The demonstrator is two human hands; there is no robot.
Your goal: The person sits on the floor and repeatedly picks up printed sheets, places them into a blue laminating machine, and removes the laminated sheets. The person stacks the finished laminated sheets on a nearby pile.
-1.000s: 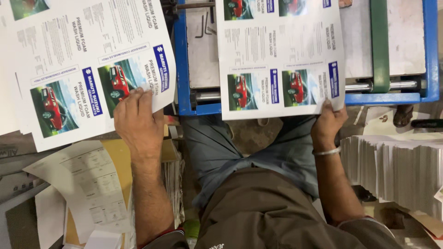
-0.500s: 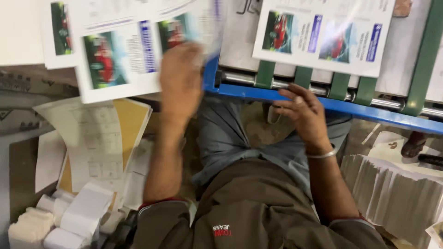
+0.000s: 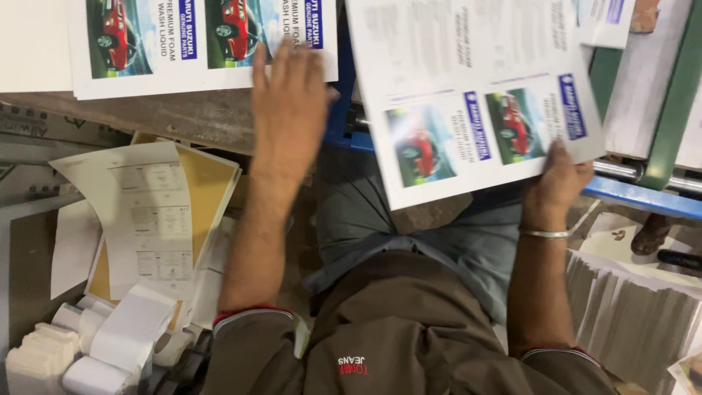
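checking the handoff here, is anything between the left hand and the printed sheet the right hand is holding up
Nothing visible is. The right hand grips the printed sheet at its lower edge, while the left hand lies flat on the sheet stack. Between them shows only the blue machine frame, below the sheet.

A yellow folder (image 3: 208, 179) topped by white forms (image 3: 146, 212) is seen at lower left, with white paper rolls (image 3: 124, 340) heaped just below it. A blue rail (image 3: 643, 197) and a green bar (image 3: 676, 95) are shown at right, above stacked white paper (image 3: 629, 307). A dark object (image 3: 651, 232), possibly a tool handle, is glimpsed near the stack.
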